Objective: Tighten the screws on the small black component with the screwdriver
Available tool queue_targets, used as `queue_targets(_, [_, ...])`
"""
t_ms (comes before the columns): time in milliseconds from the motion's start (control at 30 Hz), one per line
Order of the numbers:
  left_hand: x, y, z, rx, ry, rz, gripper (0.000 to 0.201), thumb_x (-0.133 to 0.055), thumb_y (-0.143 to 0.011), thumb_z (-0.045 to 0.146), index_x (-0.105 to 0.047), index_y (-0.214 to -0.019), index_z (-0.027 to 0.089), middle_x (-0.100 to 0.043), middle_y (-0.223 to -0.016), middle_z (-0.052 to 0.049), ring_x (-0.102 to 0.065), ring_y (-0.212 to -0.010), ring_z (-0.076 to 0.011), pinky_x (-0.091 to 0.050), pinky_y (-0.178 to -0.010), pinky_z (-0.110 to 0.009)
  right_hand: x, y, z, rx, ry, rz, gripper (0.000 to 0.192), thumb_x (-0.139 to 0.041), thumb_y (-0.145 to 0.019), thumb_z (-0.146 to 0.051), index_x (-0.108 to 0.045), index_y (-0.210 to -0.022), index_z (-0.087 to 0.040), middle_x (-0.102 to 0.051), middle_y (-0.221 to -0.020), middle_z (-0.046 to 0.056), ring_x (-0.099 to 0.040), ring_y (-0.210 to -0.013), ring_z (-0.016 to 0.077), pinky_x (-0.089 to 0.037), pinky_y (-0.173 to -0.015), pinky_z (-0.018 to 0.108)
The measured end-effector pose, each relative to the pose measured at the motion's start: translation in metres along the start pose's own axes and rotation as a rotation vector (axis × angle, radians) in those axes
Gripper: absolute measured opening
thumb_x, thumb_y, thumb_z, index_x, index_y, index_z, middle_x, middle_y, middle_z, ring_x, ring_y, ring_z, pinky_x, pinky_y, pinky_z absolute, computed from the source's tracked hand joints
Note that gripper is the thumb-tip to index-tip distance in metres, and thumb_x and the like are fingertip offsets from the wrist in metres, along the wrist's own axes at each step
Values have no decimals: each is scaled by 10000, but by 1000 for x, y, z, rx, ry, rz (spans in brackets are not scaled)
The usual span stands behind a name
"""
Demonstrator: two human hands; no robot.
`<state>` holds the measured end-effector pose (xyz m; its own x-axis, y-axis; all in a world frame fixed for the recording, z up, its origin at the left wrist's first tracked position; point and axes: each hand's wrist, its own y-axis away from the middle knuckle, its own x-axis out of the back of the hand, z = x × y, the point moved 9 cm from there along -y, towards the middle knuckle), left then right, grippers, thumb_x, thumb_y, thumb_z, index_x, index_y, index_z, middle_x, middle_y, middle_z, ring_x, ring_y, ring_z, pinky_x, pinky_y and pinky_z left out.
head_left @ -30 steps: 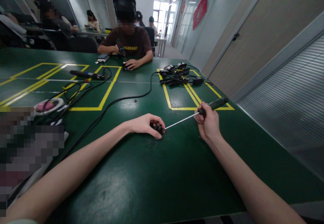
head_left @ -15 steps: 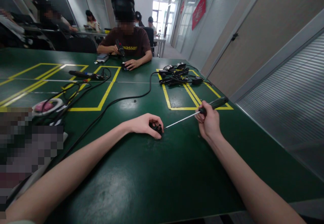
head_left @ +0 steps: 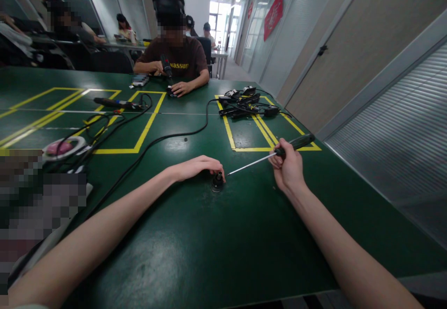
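A small black round part (head_left: 217, 185) with a short stem stands on the green table (head_left: 223, 239) in front of me. My left hand (head_left: 199, 167) reaches over its far side, fingers stretched out and bent down at the tips, with a fingertip at the right of the stem. The thumb is out of sight. My right hand (head_left: 289, 167) is closed round the dark handle of a screwdriver (head_left: 252, 163). Its long metal shaft points left and slightly down, and the tip ends just right of the black part, apparently apart from it.
A black cable (head_left: 157, 140) crosses the table. Black adapters and cords (head_left: 244, 101) lie in a heap at the far right, inside yellow tape lines (head_left: 226, 132). A dark pen-shaped tool (head_left: 117, 104) and a white tape roll (head_left: 78, 147) are at left. A person (head_left: 174, 57) works opposite.
My left hand has loosened from round the black part, and its thumb has gone from the near side, so more of the part shows. My right hand and the screwdriver stay nearly still.
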<state>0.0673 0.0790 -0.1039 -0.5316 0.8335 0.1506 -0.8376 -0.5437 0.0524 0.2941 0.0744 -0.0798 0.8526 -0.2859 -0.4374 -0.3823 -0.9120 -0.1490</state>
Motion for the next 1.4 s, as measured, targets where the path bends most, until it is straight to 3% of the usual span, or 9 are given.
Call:
queue_targets(367, [2,-1,-10,72,112,33,218,-789,-828,381,-768,-851,165,-795,-930,-51,-686,-884,-172,-501,-893,-309,7,-7,14,-94,-63,9,441,-861,-732,-478,-516,-654,-215,-313,-388,-146,-206,-319,16,-206,-311,139])
queue_targets(867, [10,2,-4,68,37,85,171,-660,-904,303,-755,-856,168,-800,-934,-38,-685,-901,-167,-494,-864,-281,9,-9,15,-138,-73,1,424,-815,-770,-491,-495,-663,-233,-305,-390,-141,-205,-315,38,-220,-309,158])
queue_targets(967, [12,4,-6,56,53,19,187,-610,-869,206,-780,-944,180,-805,-991,-31,-699,-951,-167,-499,-895,-281,11,-10,18,-165,-76,10,450,-776,-792,-546,-484,-649,-235,-298,-394,-134,-206,-317,43,-229,-308,165])
queue_targets(1133, [4,10,-6,53,8,-178,485,-637,-715,56,-783,-1152,207,-799,-1159,-34,-718,-1005,-166,-526,-909,-270,11,-9,18,-190,-122,11,452,-754,-820,-538,-471,-645,-233,-293,-389,-131,-191,-312,44,-224,-307,167])
queue_targets(1233, [1,11,-3,42,-87,-210,487,-730,-741,82,-775,-1207,220,-792,-1188,-43,-718,-1037,-177,-534,-917,-272,10,-8,17,-205,-143,12,432,-752,-825,-525,-487,-653,-230,-309,-396,-128,-199,-316,44,-228,-311,167])
queue_targets(1400, [-2,7,2,30,-138,-154,376,-851,-728,172,-807,-1098,216,-804,-1047,-24,-713,-908,-159,-523,-845,-258,8,-5,16,-220,-153,33,425,-757,-817,-495,-495,-624,-222,-315,-387,-120,-207,-323,41,-220,-313,166])
